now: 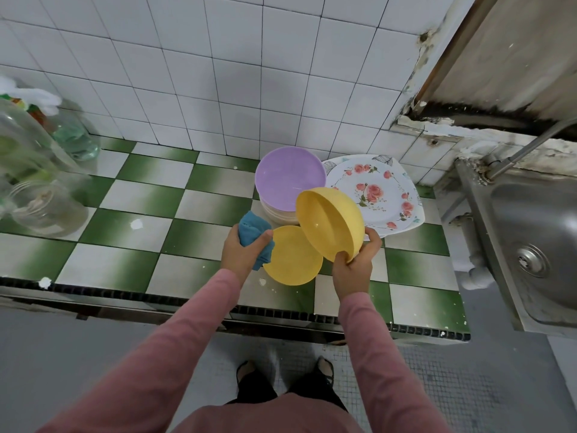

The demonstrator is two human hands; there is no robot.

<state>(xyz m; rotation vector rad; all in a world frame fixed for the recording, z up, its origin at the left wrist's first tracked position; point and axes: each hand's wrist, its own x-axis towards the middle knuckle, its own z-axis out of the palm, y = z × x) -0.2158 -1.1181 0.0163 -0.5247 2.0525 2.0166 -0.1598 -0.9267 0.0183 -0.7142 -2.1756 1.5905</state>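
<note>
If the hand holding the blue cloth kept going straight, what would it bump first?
Probably the stack of bowls with the purple bowl on top, just beyond the left hand; depth is hard to judge.

We see only part of the blue cloth [251,228]; the rest is bunched inside the left hand [242,253]. The tilted yellow bowl [331,223] covers the near edge of the flowered plate [374,189], part of the stack [274,215] under the purple bowl [287,179], and some fingers of the right hand [354,267]. The right edge cuts off the sink [474,198]. The jars [46,207] at left are blurred and cropped, and we cannot tell their contents.
</note>
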